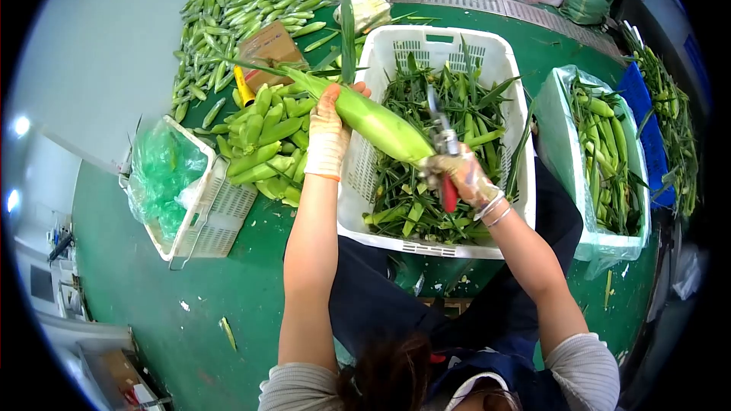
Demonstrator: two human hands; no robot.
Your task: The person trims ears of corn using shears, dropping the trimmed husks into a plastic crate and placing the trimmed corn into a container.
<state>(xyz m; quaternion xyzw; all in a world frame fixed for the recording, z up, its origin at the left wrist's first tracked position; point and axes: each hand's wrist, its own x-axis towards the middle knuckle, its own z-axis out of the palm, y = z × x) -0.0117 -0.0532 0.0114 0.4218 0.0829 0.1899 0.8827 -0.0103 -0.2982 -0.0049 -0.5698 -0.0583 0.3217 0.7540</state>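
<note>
In gloved fingers, my left hand is wrapped round a green ear of corn in its husk, tilted with its leafy tip up to the left. My right hand, also gloved, grips pruning shears with a red handle, their metal blades pointing up. The butt end of the ear meets the right hand's fingers; whether those fingers also touch it is unclear. Beneath both hands stands a white plastic crate heaped with cut leaves and husk trimmings.
Left of the crate lies a pile of corn ears by a cardboard box. A larger heap of ears spreads behind. A white basket holds green plastic; a lined crate of corn stands at right.
</note>
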